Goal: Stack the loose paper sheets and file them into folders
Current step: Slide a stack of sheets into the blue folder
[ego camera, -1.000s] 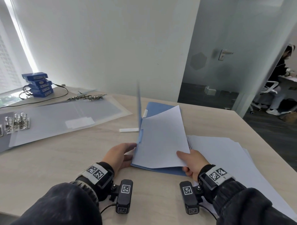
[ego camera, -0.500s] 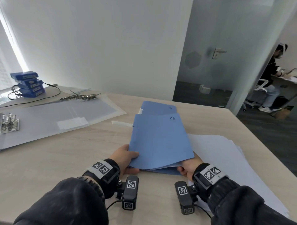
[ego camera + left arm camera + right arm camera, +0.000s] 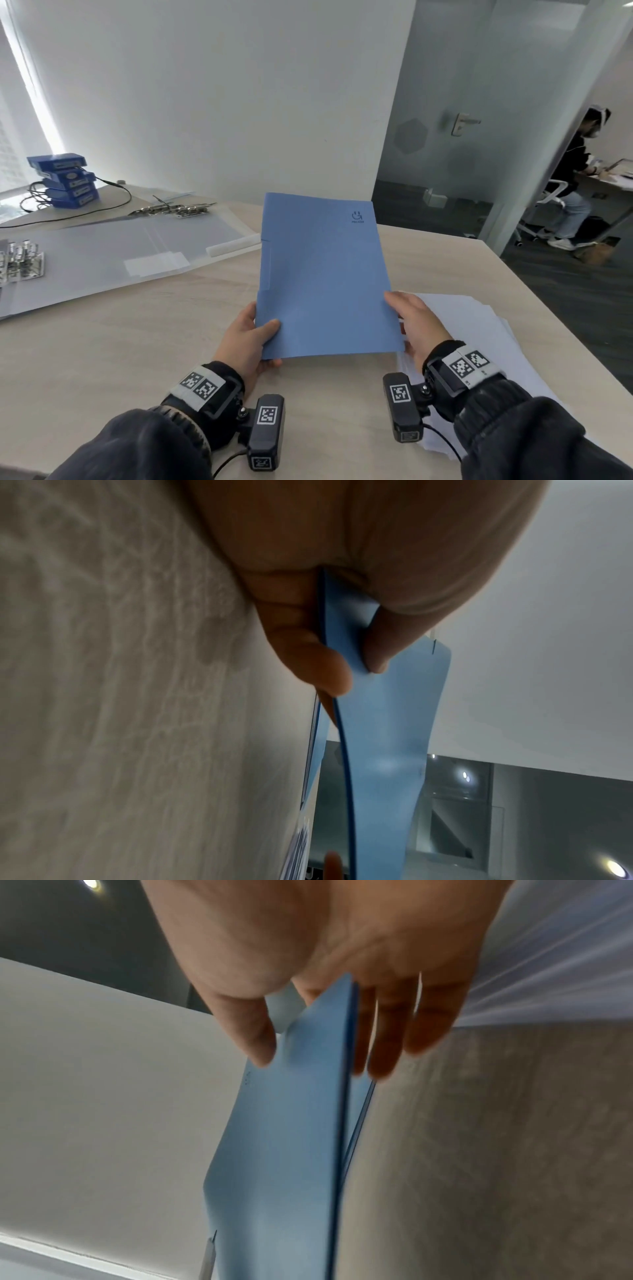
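Note:
A closed blue folder is held up off the wooden table, its far end tilted upward. My left hand grips its near left corner, thumb on the cover and fingers underneath, as the left wrist view confirms on the folder. My right hand pinches the right edge, thumb on top and fingers behind the folder. A second blue folder edge shows below it. A spread stack of loose white sheets lies on the table under my right wrist.
Clear plastic sleeves cover the table's left side, with binder clips, metal clasps and a white strip. Blue boxes with a cable sit at the back left. A seated person is beyond the glass door.
The folder stood open with a white sheet going in; the cover then came down. Both hands have now lifted the closed folder off the table and tilted it up.

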`<move>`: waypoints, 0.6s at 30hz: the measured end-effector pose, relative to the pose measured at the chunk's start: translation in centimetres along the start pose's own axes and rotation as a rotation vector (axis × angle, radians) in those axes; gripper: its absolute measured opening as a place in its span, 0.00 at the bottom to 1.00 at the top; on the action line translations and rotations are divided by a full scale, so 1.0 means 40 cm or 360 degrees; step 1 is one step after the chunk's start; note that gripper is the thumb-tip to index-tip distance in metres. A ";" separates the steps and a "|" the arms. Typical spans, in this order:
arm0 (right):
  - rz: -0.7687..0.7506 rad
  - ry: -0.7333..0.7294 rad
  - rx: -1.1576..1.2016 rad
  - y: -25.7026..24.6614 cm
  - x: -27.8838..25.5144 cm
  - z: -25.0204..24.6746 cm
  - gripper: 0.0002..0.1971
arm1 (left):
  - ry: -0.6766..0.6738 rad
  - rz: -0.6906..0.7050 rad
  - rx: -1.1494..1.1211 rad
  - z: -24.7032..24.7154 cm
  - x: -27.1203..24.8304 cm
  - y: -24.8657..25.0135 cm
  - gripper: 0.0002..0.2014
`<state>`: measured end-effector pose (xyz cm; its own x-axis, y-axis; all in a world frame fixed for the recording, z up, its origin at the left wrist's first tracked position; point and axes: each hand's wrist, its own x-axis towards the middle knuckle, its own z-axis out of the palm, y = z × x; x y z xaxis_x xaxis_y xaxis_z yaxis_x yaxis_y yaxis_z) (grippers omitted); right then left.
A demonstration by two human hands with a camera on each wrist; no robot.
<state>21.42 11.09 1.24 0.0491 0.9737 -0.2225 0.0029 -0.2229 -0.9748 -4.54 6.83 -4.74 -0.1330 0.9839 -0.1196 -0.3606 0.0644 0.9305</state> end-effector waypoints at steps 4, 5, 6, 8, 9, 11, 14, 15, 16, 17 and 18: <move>0.0180 -0.0287 0.0065 0.013 -0.018 0.000 0.13 | -0.0063 -0.0008 0.0010 0.002 -0.008 0.005 0.20; 0.0178 -0.0316 0.0089 0.016 -0.022 0.001 0.12 | -0.0077 -0.0027 0.0019 0.003 -0.011 0.011 0.20; 0.0153 -0.0341 0.0099 0.016 -0.027 0.001 0.12 | -0.0089 -0.0054 0.0030 0.003 -0.013 0.016 0.20; 0.0046 -0.0369 0.0061 0.017 -0.029 -0.003 0.13 | -0.0138 -0.0114 0.0098 0.000 -0.019 0.038 0.19; -0.0009 -0.0362 0.0024 0.016 -0.028 -0.006 0.13 | -0.0163 -0.0133 0.0200 -0.001 -0.020 0.053 0.17; -0.0080 -0.0333 -0.0029 0.011 -0.030 -0.011 0.12 | -0.0127 -0.0125 0.0566 -0.006 -0.015 0.085 0.12; -0.0155 -0.0337 -0.0047 0.008 -0.034 -0.021 0.11 | 0.0173 0.0183 0.1178 -0.022 0.012 0.138 0.09; -0.0184 -0.0348 -0.0063 0.010 -0.034 -0.023 0.12 | 0.0298 0.0346 0.1308 -0.027 0.019 0.161 0.09; -0.0220 -0.0370 -0.0084 0.013 -0.035 -0.025 0.14 | 0.0408 0.0500 0.1409 -0.034 0.028 0.182 0.10; -0.0250 -0.0403 -0.0108 0.016 -0.037 -0.027 0.17 | 0.0486 0.0626 0.1500 -0.039 0.035 0.204 0.11; -0.0267 -0.0446 -0.0132 0.017 -0.040 -0.027 0.20 | 0.0535 0.0694 0.1612 -0.044 0.044 0.223 0.14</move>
<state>22.43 9.32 0.93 -0.2354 0.9697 -0.0653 0.0693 -0.0503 -0.9963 -9.62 8.85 2.72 -0.3584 0.8710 0.3360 0.6629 -0.0160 0.7486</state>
